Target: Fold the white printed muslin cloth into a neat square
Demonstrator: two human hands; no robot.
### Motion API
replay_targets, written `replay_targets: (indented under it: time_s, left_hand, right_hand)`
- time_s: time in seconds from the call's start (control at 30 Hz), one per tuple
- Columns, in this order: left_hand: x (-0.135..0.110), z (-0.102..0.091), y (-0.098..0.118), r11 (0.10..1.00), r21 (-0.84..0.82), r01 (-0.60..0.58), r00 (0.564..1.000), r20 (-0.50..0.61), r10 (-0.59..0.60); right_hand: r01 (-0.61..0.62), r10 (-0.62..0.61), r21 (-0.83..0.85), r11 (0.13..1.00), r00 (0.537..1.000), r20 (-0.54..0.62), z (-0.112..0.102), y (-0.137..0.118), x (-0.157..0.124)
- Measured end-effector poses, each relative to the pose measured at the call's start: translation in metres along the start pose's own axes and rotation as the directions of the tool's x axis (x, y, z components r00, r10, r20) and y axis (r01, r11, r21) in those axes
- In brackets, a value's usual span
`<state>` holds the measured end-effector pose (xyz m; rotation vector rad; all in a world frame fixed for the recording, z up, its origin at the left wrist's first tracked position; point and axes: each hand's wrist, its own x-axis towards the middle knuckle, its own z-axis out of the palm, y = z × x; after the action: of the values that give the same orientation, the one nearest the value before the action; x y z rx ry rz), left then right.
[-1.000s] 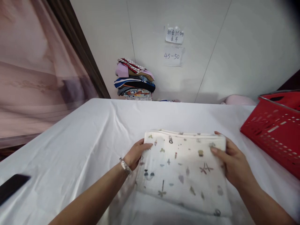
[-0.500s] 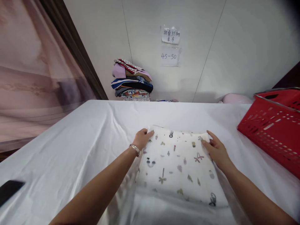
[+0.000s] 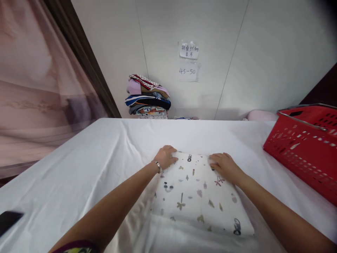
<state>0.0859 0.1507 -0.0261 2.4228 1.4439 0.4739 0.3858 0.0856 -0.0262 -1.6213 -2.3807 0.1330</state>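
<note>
A folded white cloth (image 3: 189,196) printed with small plants, rainbows and other motifs lies on the white-covered table. My left hand (image 3: 166,157), with a silver bracelet at the wrist, rests on its far left corner. Its fingers reach forward and the thumb is apart from them. My right hand (image 3: 225,167) lies palm down over the far right part of the cloth, fingers stretched out towards the left and hiding that corner.
A red perforated basket (image 3: 297,147) with a metal handle stands on the right. Behind the table is a stack of folded fabrics (image 3: 149,96) against the wall. A dark flat object (image 3: 10,221) lies at the left edge, and a pink curtain (image 3: 39,88) hangs beyond it.
My right hand has let go of the far right corner and moved left onto the cloth, now flat. My left hand has loosened from its pinch. The view has tilted up slightly.
</note>
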Motion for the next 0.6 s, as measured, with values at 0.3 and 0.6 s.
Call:
replay_targets:
  time_s: [0.3, 0.6]
  left_hand:
    - [0.004, -0.016, 0.007, 0.996, -0.006, -0.087, 0.996, -0.038, 0.086]
    - [0.025, 0.002, -0.009, 0.945, -0.211, 0.252, 0.964, 0.145, -0.225]
  right_hand:
    - [0.03, -0.031, -0.033, 0.999, 0.999, -0.027, -0.003, -0.007, 0.004]
    - [-0.122, 0.118, 0.061, 0.991, 0.99, 0.074, -0.001, 0.006, 0.009]
